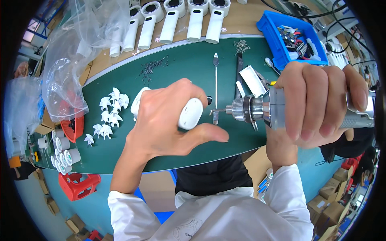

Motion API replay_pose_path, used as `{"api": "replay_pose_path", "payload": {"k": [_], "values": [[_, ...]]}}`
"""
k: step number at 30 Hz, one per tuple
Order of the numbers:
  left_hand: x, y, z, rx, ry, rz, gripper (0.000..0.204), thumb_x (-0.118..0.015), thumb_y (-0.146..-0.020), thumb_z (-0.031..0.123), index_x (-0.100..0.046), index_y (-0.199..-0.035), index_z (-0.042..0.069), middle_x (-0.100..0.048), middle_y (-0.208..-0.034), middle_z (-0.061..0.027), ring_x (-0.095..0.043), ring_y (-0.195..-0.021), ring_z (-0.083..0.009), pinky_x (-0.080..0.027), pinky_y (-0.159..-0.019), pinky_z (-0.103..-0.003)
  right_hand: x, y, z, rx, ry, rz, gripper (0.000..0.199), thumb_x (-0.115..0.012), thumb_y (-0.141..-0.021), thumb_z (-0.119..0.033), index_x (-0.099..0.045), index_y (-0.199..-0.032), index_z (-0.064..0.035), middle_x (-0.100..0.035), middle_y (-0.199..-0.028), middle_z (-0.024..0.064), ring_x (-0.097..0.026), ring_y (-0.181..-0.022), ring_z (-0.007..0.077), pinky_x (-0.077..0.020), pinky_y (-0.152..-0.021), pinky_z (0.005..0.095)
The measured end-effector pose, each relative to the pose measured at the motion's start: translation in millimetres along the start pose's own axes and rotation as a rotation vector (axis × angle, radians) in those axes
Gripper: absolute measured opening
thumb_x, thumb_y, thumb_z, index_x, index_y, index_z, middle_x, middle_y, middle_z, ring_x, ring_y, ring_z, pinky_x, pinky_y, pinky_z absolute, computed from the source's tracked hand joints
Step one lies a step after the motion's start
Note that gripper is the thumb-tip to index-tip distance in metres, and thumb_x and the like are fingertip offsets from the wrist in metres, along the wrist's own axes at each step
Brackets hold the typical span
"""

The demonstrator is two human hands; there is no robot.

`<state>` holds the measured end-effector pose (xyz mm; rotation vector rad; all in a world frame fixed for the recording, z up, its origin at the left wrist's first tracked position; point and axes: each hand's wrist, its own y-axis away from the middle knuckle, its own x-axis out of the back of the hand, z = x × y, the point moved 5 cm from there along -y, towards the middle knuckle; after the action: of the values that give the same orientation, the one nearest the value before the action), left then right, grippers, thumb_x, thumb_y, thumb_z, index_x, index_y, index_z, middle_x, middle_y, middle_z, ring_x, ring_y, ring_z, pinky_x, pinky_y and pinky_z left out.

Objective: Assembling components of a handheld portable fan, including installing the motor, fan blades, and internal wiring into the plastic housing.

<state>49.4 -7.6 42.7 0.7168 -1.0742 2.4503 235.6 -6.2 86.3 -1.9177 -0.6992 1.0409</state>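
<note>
Okay so your left hand [157, 118] has its fingers curled around a white casing [191, 113], with the rounded end facing the tool and your thumb sticking out off to the side instead of wrapping it. Your right hand [319, 102] is closed tight around a silver power screwdriver [276, 108], held sideways so the bit points left at that white end. Bit and casing are close but there's a gap, not touching. There's something tiny at the bit's tip, too small for me to tell what.

A white part [139, 100] also peeks out on the far side of your left hand; can't tell if it's the same piece. The casing is up over the green tabletop [183, 60], near the middle.

Around you: a bunch of white finned pieces [114, 105] left of your left hand, a scatter of little black bits [148, 69] beyond it, and a long thin tool [216, 80] lying just past the casing. Further up there's a pile of small metallic bits [242, 46], a blue bin [270, 40] with parts in it, and a row of white handheld units [170, 27] along the far edge.
</note>
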Motion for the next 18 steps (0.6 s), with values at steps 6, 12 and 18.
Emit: {"api": "replay_pose_path", "payload": {"k": [6, 12, 18], "values": [[2.3, 2.8, -2.0, -0.052, 0.013, 0.063, 0.040, -0.087, -0.064, 0.030, -0.056, -0.075, 0.008, -0.052, -0.061, -0.0021, -0.049, -0.047, -0.0162, -0.033, -0.040, -0.028, -4.2, 1.3, -1.2, 0.027, 0.033, 0.080, 0.013, -0.059, -0.086, -0.002, -0.056, -0.099, -0.0037, -0.060, -0.065, 0.0052, -0.057, -0.048, 0.0120, -0.0552, -0.041, 0.0239], [0.9, 2.6, -4.2, -0.083, -0.003, 0.067, 0.040, -0.086, -0.065, 0.030, -0.055, -0.075, 0.008, -0.054, -0.062, -0.0018, -0.050, -0.047, -0.0160, -0.033, -0.040, -0.028, -5.9, -0.4, -0.6, 0.028, 0.048, 0.090, 0.012, -0.058, -0.087, -0.002, -0.057, -0.099, -0.0027, -0.059, -0.063, 0.0046, -0.056, -0.046, 0.0131, -0.0553, -0.041, 0.0245], [1.3, 3.8, -6.3, -0.078, -0.009, 0.053, 0.042, -0.088, -0.063, 0.029, -0.056, -0.077, 0.006, -0.057, -0.064, -0.0019, -0.051, -0.049, -0.0162, -0.036, -0.043, -0.027, -7.0, -0.2, 1.4, 0.042, 0.044, 0.125, 0.011, -0.056, -0.088, -0.001, -0.058, -0.098, -0.0021, -0.058, -0.063, 0.0043, -0.055, -0.045, 0.0129, -0.0545, -0.040, 0.0245]]}}
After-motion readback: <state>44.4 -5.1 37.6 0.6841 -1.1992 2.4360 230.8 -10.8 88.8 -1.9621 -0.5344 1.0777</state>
